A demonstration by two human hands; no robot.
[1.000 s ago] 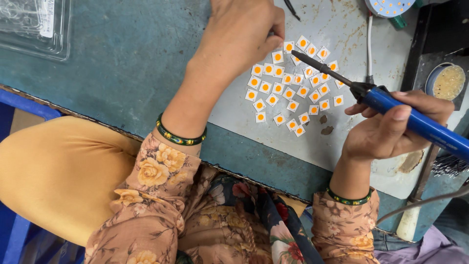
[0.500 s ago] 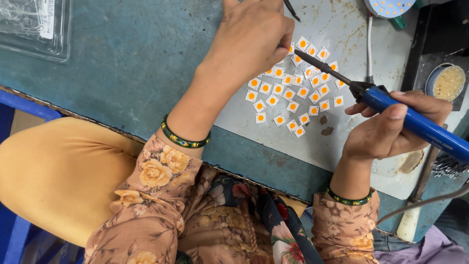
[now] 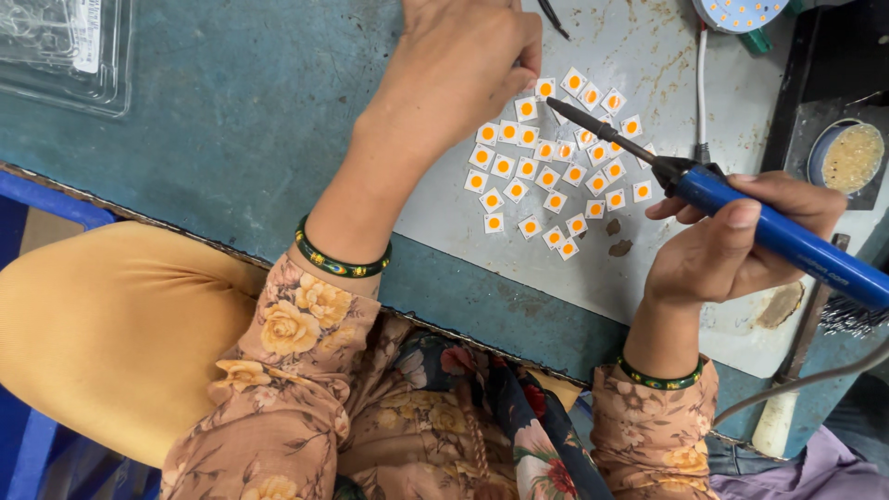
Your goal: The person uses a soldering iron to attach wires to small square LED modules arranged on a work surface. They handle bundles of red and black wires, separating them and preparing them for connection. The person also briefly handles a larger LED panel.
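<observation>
The right hand (image 3: 741, 245) is closed around the blue handle of a soldering iron (image 3: 741, 211), whose dark metal tip points up and to the left of that hand and sits over a cluster of small white square LED chips (image 3: 546, 171), each with an orange round centre, spread on a grey work mat (image 3: 648, 56). The left hand (image 3: 458, 69) lies to the left of the iron tip, fingers curled and pinched at the upper edge of the cluster; whether it grips one chip cannot be told, as the fingertips hide the contact. Both wrists carry dark green bangles over floral sleeves. Above the right hand stands a small round tin (image 3: 847, 156) of yellowish paste on a dark tray. Further up, at the frame edge, a round white LED board (image 3: 736, 13) shows. Far left of the left hand lies a clear plastic blister package (image 3: 65, 56) with a white rectangular label at its top. Below the right hand a grey cable (image 3: 796, 381) crosses a white-handled tool (image 3: 773, 421).
</observation>
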